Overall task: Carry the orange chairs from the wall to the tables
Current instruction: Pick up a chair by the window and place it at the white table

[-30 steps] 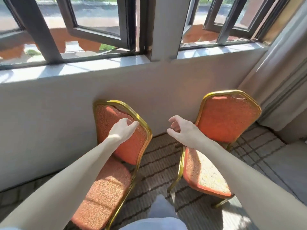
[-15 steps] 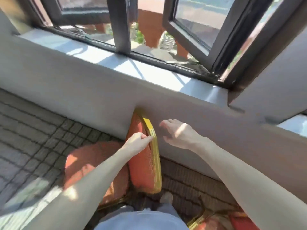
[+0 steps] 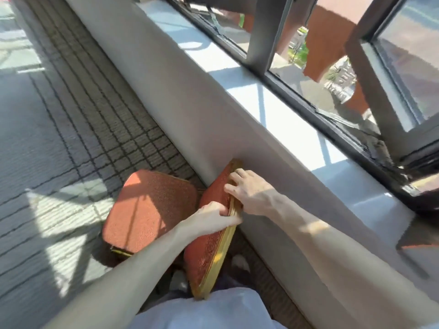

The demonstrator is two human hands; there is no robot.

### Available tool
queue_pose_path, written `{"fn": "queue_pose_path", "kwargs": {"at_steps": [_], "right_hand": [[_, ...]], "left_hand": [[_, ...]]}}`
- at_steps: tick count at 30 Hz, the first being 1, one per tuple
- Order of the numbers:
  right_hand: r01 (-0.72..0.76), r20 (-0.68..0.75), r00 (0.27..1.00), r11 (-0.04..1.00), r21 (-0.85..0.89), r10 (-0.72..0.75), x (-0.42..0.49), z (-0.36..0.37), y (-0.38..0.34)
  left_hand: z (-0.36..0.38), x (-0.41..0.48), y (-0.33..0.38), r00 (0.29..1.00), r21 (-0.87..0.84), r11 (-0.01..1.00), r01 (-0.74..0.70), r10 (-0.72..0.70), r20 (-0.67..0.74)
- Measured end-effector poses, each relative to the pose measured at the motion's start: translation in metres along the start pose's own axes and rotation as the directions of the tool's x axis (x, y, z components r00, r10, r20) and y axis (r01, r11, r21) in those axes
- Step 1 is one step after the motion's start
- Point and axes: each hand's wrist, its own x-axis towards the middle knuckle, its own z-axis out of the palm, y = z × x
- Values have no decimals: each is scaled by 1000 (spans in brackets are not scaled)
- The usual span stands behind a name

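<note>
Head: hands [image 3: 215,213] [image 3: 251,193] on orange chair [image 3: 149,210]

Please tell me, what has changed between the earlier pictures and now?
The right hand, free in the air a second ago, has moved left onto the backrest top of the orange chair and holds it. The left hand, which hovered over the same backrest, now grips its gold frame. The chair still stands on the floor against the wall, not yet lifted.

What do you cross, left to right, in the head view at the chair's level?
carpet → chair seat → chair backrest → wall → windowsill → window frame
</note>
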Motion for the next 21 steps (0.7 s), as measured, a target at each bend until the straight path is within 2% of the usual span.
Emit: {"fn": "queue_pose_path", "kwargs": {"at_steps": [2,4,7,10,12,15,17,19,21], "right_hand": [[151,49,988,988,-38,-149,19,-11,14],[235,84,969,971,-35,-232,29,-16,19],[346,155,928,938,-18,-339,40,-16,22],[415,181,897,910,-27,-404,54,-21,21],[465,148,874,885,21,-463,65,-28,15],[528,57,846,848,54,-530,83,-45,7],[554,-37,833,831,55,-553,96,-55,0],[571,-191,810,820,39,-555,109,-64,-10],[553,-270,811,830,69,-519,117,-74,-22]], "left_hand": [[1,-1,7,998,78,997,26,-21,-64],[8,-6,14,988,91,994,58,-44,-146],[27,-14,19,943,94,990,106,-70,-326],[28,-25,23,901,87,982,165,-114,-417],[17,-35,20,884,94,974,206,-144,-444],[2,-49,12,815,3,962,272,-229,-532],[0,-54,6,719,-116,953,278,-287,-633],[-3,-54,-1,565,-245,946,213,-324,-759],[-12,-50,-6,438,-265,951,157,-308,-845]]}}
